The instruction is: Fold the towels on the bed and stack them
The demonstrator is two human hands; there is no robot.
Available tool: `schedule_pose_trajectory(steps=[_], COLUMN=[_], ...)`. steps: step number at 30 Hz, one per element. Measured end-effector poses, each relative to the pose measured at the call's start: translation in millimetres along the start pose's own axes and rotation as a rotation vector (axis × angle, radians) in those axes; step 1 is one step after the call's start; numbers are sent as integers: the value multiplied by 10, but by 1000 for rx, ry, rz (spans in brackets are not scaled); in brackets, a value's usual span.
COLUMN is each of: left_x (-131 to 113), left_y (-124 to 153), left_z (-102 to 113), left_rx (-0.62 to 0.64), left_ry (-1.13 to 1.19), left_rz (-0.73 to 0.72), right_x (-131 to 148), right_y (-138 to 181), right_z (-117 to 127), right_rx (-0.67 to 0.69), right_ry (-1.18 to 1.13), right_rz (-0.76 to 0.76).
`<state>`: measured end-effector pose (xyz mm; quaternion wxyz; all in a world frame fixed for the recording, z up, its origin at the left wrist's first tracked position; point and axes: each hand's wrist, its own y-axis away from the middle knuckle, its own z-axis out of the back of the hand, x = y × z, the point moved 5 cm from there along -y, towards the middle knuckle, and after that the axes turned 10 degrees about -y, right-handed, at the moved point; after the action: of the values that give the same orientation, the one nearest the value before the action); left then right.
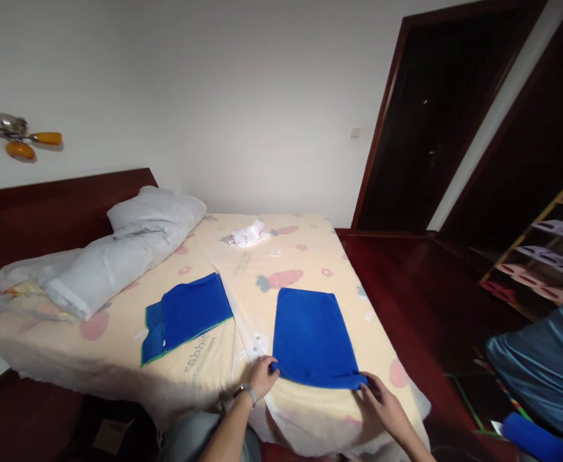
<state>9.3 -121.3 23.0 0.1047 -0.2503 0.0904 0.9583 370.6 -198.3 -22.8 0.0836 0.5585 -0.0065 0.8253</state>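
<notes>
A blue cloth [310, 333] lies flat on the bed's near right part, its near edge slightly turned up. My left hand [262, 377], with a watch on the wrist, pinches the cloth's near left corner. At the near right corner, my right hand [377, 398] holds the cloth between thumb and fingers. To the left lies a second blue cloth [197, 308] with a green edge, one part of it folded over. Neither hand touches that one.
The bed [242, 282] has a printed cream sheet. A grey-white quilt [131, 237] is bunched by the headboard [60, 192], and a white plastic bag [251, 234] sits at the far side. On the right stand a shoe rack [541, 256] and dark blue fabric [545, 366].
</notes>
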Motion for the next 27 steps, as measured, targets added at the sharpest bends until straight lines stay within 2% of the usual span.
schedule_pose_trajectory(steps=[5, 12, 16, 19, 24, 27], left_x=[90, 85, 16, -24, -78, -85], left_y=[-225, -440, -483, -477, -441, -437], left_z=[-117, -155, -109, -68, -30, -24], left_rx=[-61, -52, -78, -91, -40, -40], left_ry=[122, -111, -175, -152, -82, -47], left_rz=[177, 337, 371, 394, 409, 428], right_x=[-52, -80, 22, 120, 134, 115], right_y=[-214, -482, -538, -521, -489, -521], right_z=[11, -11, -14, -22, -35, -59], right_rx=[-54, -61, -84, -123, -156, -120], right_ry=[54, 160, 287, 345, 289, 282], right_rz=[-51, -120, -197, -192, -272, -314])
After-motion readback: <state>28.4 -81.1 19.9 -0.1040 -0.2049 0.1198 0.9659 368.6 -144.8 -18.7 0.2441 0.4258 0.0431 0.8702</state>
